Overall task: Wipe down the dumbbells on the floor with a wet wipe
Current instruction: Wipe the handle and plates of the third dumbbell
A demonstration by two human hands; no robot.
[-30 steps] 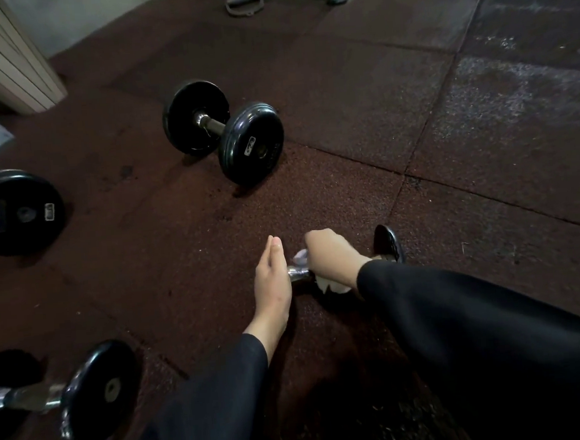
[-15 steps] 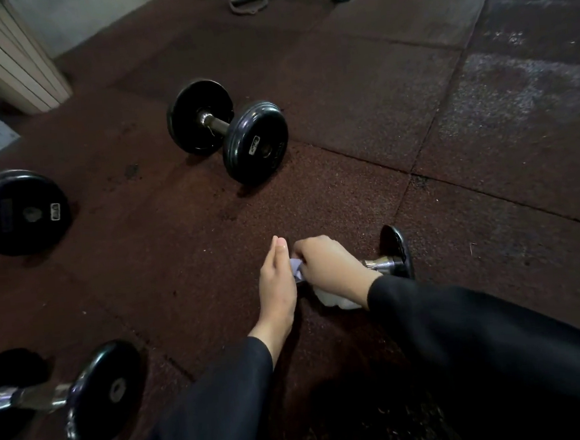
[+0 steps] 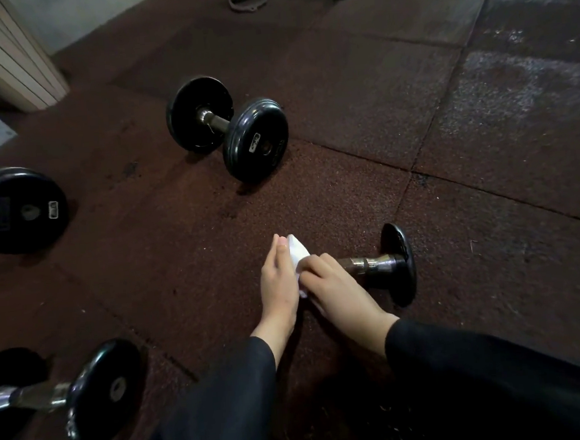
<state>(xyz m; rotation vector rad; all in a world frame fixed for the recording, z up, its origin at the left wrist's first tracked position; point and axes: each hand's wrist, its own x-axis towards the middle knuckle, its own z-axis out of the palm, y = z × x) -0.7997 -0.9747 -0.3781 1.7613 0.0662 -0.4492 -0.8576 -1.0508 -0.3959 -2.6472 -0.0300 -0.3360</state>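
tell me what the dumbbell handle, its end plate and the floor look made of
Dumbbell handle: bare metal, probably steel, going by its bright glints and ringed bands.
End plate: black with a soft sheen, which suggests rubber or painted iron; the picture leaves that open.
Floor: dark reddish speckled tiles with seams, likely rubber gym matting.
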